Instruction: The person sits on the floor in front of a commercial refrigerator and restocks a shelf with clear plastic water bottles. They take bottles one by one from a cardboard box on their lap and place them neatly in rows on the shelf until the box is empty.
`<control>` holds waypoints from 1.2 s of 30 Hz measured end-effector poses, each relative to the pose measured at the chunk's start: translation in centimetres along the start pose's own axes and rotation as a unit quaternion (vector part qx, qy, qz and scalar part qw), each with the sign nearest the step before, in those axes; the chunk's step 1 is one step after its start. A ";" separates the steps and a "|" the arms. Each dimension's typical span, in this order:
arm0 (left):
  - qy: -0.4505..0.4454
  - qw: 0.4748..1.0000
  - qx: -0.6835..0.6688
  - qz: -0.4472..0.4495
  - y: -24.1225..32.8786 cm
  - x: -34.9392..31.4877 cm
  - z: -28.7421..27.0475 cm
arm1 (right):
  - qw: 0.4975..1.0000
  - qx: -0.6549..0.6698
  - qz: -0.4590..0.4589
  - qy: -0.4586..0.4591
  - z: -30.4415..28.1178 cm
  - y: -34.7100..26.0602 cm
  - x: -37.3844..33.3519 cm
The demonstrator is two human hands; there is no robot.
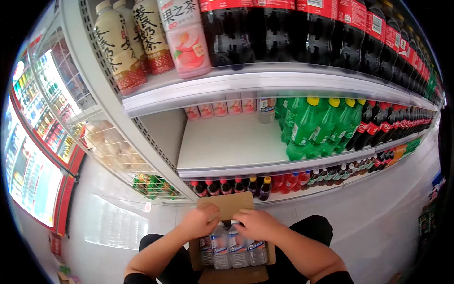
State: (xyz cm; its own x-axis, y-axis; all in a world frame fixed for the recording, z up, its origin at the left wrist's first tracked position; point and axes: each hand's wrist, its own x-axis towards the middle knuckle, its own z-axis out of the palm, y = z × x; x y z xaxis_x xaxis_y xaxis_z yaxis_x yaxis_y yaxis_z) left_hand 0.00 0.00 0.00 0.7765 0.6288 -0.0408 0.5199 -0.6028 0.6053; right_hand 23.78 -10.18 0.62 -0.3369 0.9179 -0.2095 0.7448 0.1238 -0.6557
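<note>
An open cardboard box (226,205) sits between my knees with its flaps folded out. Clear plastic bottles (239,251) with blue, white and red labels stand upright in it, their front row facing me. My right hand (255,225) curls its fingers around the top of one of these bottles, near a white cap. At the box's far left side, my left hand (202,221) is closed above the bottles; its fingertips are turned away, so what they grip is hidden.
Ahead, the middle shelf (222,142) has a bare white stretch left of green soda bottles (302,128). Pink cartons and one clear bottle (266,111) stand at its back. Large cola bottles (274,35) fill the upper shelf. A wire rack (113,146) and lit fridge (35,184) are left.
</note>
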 end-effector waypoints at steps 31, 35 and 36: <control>-0.144 0.980 -0.108 -0.083 -6.6 -1.3 6.9 | 0.991 -0.120 -0.049 -0.023 8.0 0.4 3.2; -0.095 0.976 -0.193 0.025 -4.9 -3.0 5.0 | 0.994 0.100 -0.031 -0.001 7.3 -2.4 2.4; -0.103 0.976 -0.191 0.018 -3.5 -3.3 3.6 | 0.992 0.124 -0.037 -0.005 7.6 -2.3 2.4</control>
State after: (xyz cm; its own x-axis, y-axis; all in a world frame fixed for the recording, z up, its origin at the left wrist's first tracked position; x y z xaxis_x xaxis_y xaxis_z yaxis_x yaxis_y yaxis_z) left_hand -3.11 -1.78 -4.80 0.8670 0.4754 -0.1493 0.3514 -0.3707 0.8597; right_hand 16.88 -11.17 -3.88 -0.3908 0.9064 -0.1606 0.5542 0.0924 -0.8273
